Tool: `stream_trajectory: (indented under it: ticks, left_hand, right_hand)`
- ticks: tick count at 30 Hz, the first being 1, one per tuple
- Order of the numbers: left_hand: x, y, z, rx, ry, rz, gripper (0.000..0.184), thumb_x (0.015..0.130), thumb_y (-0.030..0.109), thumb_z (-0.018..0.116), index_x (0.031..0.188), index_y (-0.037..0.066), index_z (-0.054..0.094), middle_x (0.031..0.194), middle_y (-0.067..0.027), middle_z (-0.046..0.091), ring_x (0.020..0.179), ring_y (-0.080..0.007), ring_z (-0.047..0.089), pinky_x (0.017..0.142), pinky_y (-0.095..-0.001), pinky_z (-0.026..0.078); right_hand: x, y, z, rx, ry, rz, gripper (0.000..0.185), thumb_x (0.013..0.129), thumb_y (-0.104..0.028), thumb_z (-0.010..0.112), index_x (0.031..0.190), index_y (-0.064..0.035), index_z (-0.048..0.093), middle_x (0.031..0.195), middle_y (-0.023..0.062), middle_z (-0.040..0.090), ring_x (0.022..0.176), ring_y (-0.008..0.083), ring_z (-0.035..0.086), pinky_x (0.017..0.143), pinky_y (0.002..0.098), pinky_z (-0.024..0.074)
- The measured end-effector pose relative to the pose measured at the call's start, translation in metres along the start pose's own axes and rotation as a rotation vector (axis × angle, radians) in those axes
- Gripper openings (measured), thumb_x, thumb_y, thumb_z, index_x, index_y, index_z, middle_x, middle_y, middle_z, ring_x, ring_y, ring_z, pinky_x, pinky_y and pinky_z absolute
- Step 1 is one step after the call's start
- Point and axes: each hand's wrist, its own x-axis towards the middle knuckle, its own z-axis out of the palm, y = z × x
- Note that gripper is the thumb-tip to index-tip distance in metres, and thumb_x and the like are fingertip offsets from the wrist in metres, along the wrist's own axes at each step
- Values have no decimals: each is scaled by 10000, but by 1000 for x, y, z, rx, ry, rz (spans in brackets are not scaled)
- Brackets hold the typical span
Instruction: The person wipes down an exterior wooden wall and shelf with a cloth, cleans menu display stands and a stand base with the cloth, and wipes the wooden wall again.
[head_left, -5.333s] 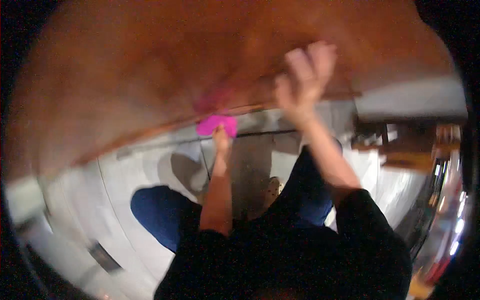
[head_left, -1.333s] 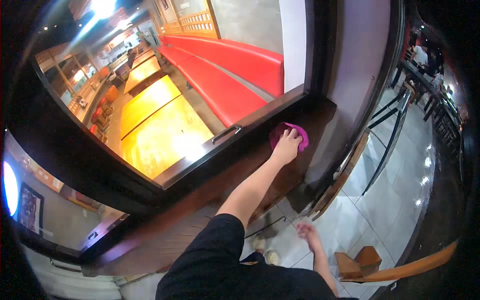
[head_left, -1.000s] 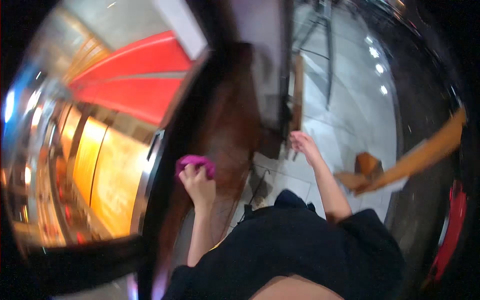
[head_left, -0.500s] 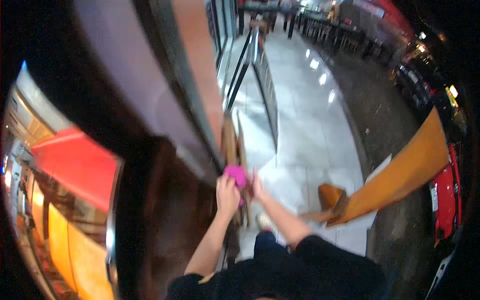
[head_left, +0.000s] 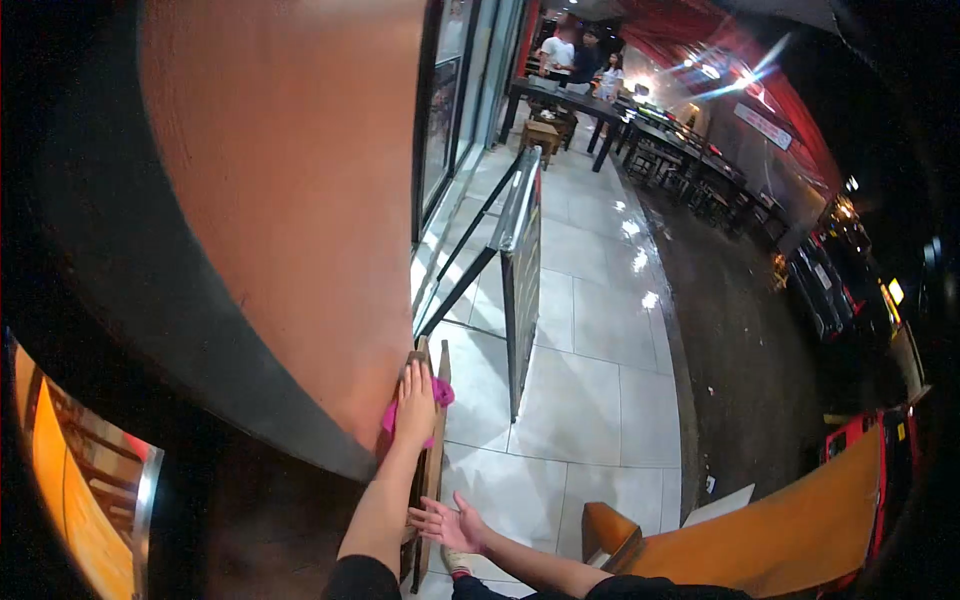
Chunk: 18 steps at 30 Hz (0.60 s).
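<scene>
My left hand [head_left: 416, 402] presses a magenta cloth [head_left: 443, 392] against the top of a narrow wooden piece [head_left: 434, 452] that stands beside the orange-brown wall [head_left: 300, 200]. Cloth shows on both sides of the hand, under its fingers and palm. Lower and to the right, my right hand [head_left: 452, 522] is held in the air with its fingers spread and nothing in it, near the lower part of the wooden piece.
A folding sign board [head_left: 522, 290] stands ahead on the tiled floor [head_left: 580, 400]. An orange-brown panel [head_left: 760, 520] is at the lower right. Further off are dark tables [head_left: 560, 95], a stool [head_left: 540, 137], several people [head_left: 585, 60] and parked vehicles [head_left: 825, 290] along the road.
The view has turned from the window ledge toward the walkway. My left hand has moved with the cloth from the ledge to the wooden piece. My right hand has drawn back from beside the cloth.
</scene>
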Motion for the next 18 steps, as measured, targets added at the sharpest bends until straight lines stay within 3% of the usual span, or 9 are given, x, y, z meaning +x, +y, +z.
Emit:
stream_trajectory:
  ticks: [1,4,7,8,9,11,12,16,18]
  left_hand:
    - [12,-9,7,-42,10,22,535,823,51,414,1323,-51,254,1382,-242,243,1275,-378,257,1045,-438,240]
    - [19,-25,30,-133,18,-3,585,758,-29,458,1306,-84,260,1363,-284,249,1273,-410,242,1063,-427,208]
    - [-22,-1,1,-52,-21,-175,530,802,31,420,1306,-60,284,1354,-275,276,1244,-402,304,1038,-424,265]
    - [-45,1,4,48,-19,-209,533,810,52,421,1314,-47,278,1357,-255,286,1233,-386,333,1021,-431,289]
    - [-72,10,-1,89,-37,-266,538,807,53,424,1311,-58,274,1351,-257,297,1223,-381,352,1018,-423,299]
    - [-118,34,-51,119,-128,-377,538,804,60,422,1299,-86,272,1327,-271,330,1199,-369,394,1008,-396,327]
    - [-145,36,-53,66,-110,-409,542,796,63,429,1294,-90,280,1318,-274,341,1203,-348,396,999,-378,340]
    - [-229,56,-89,67,-80,-456,522,793,77,430,1276,-82,314,1309,-245,366,1202,-333,399,1004,-388,325]
    - [-245,64,-92,19,-42,-478,508,792,79,429,1266,-75,331,1306,-228,378,1211,-326,389,1015,-392,308]
  right_hand:
    - [3,-6,3,-50,60,6,679,886,-590,176,1371,-122,258,1345,159,372,1211,294,398,980,424,339]
    - [28,-28,7,-244,221,-65,699,875,-604,216,1360,-103,279,1310,155,415,1150,294,452,961,423,353]
    - [59,-70,-15,-458,197,-253,748,849,-631,274,1322,-55,330,1290,112,439,1116,274,470,941,410,365]
    - [65,-81,-6,-514,263,-342,701,866,-600,282,1312,-64,348,1263,93,462,1085,270,487,938,405,367]
    - [74,-83,-22,-770,-61,-742,637,874,-565,318,1262,-70,414,1186,79,521,1068,252,496,949,398,356]
    - [94,-116,33,-476,131,-439,481,881,-514,374,1068,-112,558,1034,48,589,1003,202,520,892,369,371]
    - [107,-135,29,-522,153,-306,422,880,-485,408,1024,-120,564,1046,59,585,942,208,545,795,350,422]
    - [133,-142,77,-681,276,-241,340,886,-415,454,973,-90,502,831,69,575,771,208,554,696,341,456]
    - [139,-133,86,-550,235,-239,341,883,-417,462,945,-82,479,776,62,538,721,208,530,669,346,452]
